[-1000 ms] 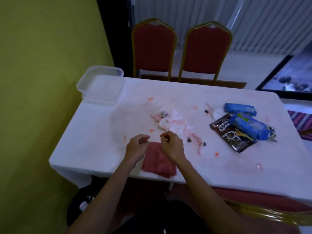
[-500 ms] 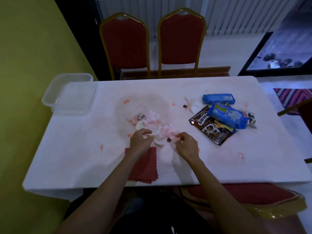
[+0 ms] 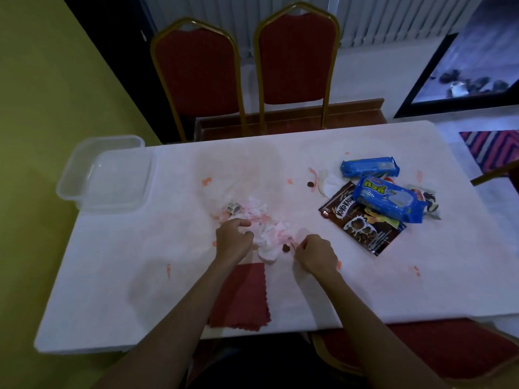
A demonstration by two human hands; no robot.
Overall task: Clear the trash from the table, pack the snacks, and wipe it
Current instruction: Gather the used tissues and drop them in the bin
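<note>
A heap of crumpled white tissue stained pink (image 3: pixel 262 227) lies in the middle of the white table (image 3: pixel 112 276). My left hand (image 3: pixel 233 240) grips the heap's left side with curled fingers. My right hand (image 3: pixel 316 254) sits just right of the heap, its fingers pinching a pink scrap beside a small brown crumb (image 3: pixel 286 248). A red cloth (image 3: pixel 241 296) lies at the near edge under my left forearm. At the right are two blue snack packets (image 3: pixel 390 202) (image 3: pixel 370 167) and a brown Koko Krunch packet (image 3: pixel 362 223).
A clear plastic container (image 3: pixel 105 175) stands at the table's far left corner. Pink scraps (image 3: pixel 206 181) and smears dot the cloth, and a second crumb (image 3: pixel 310 184) lies near a white tissue (image 3: pixel 330 183). Two red chairs (image 3: pixel 295 57) face the far side; another chair's seat (image 3: pixel 449 346) is at near right.
The camera has tilted, bringing the table closer. Both hands went forward off the red cloth to the tissue heap; the left took hold of it and the right settled beside the crumb.
</note>
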